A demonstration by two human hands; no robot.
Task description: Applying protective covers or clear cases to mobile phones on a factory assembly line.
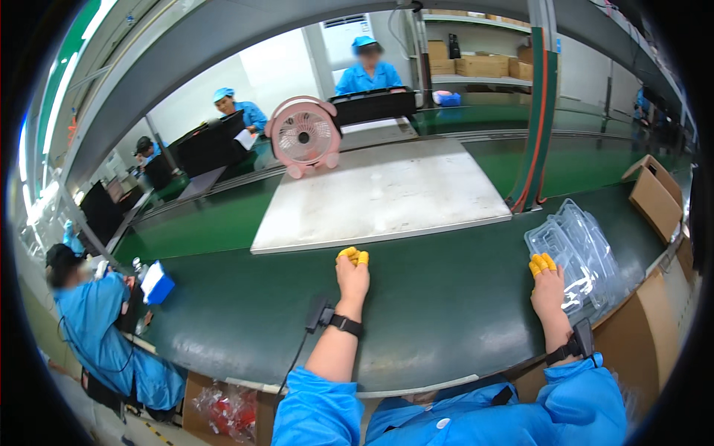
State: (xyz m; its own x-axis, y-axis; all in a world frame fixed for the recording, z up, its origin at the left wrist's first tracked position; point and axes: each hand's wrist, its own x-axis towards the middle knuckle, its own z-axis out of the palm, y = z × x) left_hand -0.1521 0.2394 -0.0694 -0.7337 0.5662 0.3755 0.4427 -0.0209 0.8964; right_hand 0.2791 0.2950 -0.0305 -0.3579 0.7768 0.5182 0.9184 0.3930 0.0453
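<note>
My left hand [352, 277] rests on the dark green work table [439, 312], just in front of the white board [387, 189]. Its fingers wear yellow finger cots and are curled in, and nothing shows in them. To the right, my right hand [548, 286] lies at the left edge of a stack of clear plastic trays [576, 249]. Yellow cots cover those fingers too; they stretch forward side by side, with no object gripped. Whether the fingertips touch the trays I cannot tell. A pink round fan [305, 137] stands upright on the board's far left corner.
An open cardboard box [658, 197] sits at the far right. A green post [534, 126] with an orange cable rises behind the trays. Co-workers in blue sit at left and across the line by black bins [212, 145]. A blue-and-white box [156, 284] stands at left.
</note>
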